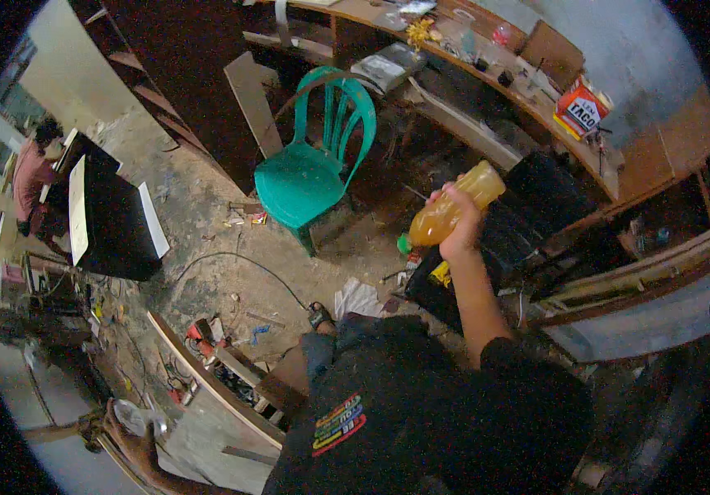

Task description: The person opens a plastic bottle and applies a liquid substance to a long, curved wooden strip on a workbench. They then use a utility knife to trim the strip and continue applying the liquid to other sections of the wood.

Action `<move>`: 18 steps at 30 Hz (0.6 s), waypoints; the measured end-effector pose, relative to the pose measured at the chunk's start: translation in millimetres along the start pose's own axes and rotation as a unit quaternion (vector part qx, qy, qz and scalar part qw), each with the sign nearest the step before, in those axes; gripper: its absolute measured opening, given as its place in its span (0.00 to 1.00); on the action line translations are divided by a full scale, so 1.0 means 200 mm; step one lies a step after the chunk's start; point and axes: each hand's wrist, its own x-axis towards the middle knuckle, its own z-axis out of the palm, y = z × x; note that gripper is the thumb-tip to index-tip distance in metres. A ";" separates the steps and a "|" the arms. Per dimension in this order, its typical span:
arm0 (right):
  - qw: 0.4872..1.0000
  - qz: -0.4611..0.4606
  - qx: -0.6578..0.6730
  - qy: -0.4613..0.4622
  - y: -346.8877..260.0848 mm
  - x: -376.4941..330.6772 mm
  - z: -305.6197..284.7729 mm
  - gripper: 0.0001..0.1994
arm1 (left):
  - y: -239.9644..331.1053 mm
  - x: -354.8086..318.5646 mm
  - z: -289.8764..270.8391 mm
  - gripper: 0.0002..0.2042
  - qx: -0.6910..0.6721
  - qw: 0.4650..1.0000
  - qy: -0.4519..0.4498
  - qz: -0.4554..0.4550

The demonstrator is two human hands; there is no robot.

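Observation:
My right hand [461, 235] is wrapped around a clear plastic bottle [431, 224] of cloudy yellow-orange liquid. The bottle is held up at a slant, its green cap [404, 244] low and its base high to the right. At the lower left, my left hand [134, 445] has its fingers curled around a clear, see-through cup [129, 417]. The cup's contents cannot be made out. Cup and bottle are far apart, one on each side of my body.
A green plastic chair [301, 183] stands ahead. A long workbench [487, 89] bears an orange-red can [582, 109] and small clutter. Planks, tools and a black cable [243, 257] lie about the floor. Another person [31, 177] is by a dark panel [120, 219] at left.

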 end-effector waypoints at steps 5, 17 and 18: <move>0.990 -0.031 0.089 0.104 0.00 0.24 0.10 0.16 | 0.60 0.76 0.02 0.43 0.032 0.985 0.135 0.097; 0.946 -0.033 0.069 0.315 0.12 0.96 -0.34 0.14 | 3.08 2.47 1.30 0.41 -0.424 0.854 0.075 0.293; 0.955 -0.012 0.071 0.289 0.13 1.08 -0.37 0.14 | 3.34 2.59 1.45 0.42 -0.433 0.850 0.065 0.294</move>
